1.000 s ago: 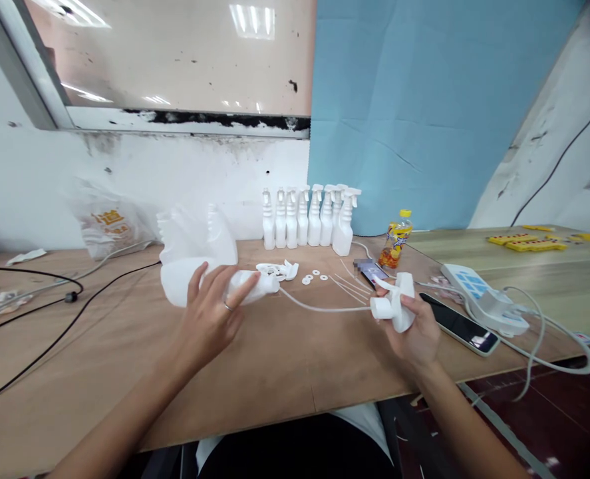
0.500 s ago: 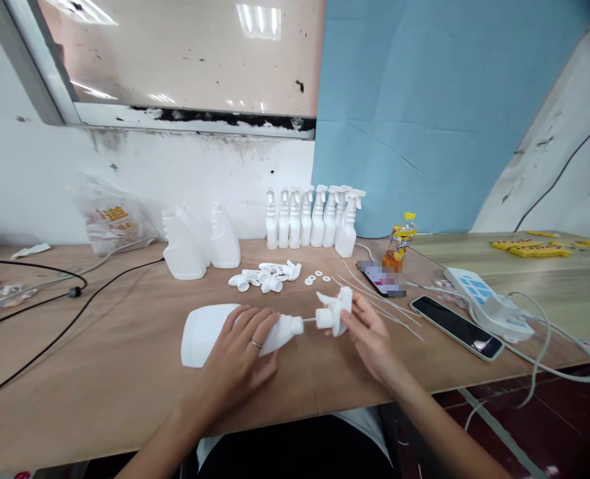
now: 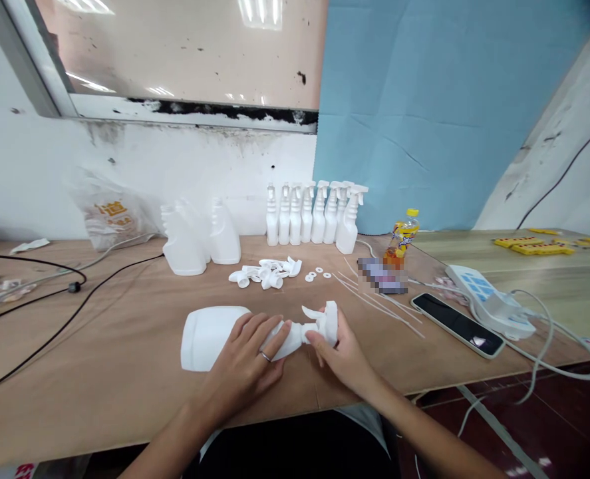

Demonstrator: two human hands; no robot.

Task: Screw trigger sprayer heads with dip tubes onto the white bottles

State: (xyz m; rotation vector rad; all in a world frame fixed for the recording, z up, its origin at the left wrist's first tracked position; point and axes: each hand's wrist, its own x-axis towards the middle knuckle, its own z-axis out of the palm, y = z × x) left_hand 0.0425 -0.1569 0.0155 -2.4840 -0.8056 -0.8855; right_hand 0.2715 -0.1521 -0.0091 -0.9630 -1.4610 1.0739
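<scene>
A white bottle (image 3: 212, 338) lies on its side on the brown table, neck to the right. My left hand (image 3: 252, 346) is wrapped over its shoulder, a ring on one finger. My right hand (image 3: 342, 349) grips a white spray head (image 3: 328, 320), which meets the bottle's neck; no tube shows between them. Beyond my hands lie a pile of loose spray heads (image 3: 269, 273), several small white rings (image 3: 311, 278) and thin white tubes (image 3: 379, 304).
At the back stand a row of spray bottles (image 3: 306, 216) and several headless bottles (image 3: 183, 247). A drink bottle (image 3: 402, 241), a phone (image 3: 457, 324) and a power strip (image 3: 491, 301) lie or stand at right. Black cables (image 3: 102, 296) and a plastic bag (image 3: 115, 216) are at left.
My right hand has moved left with the spray head, closing the gap to the bottle's neck. The tube seen between them is now out of sight. My left hand has shifted slightly right.
</scene>
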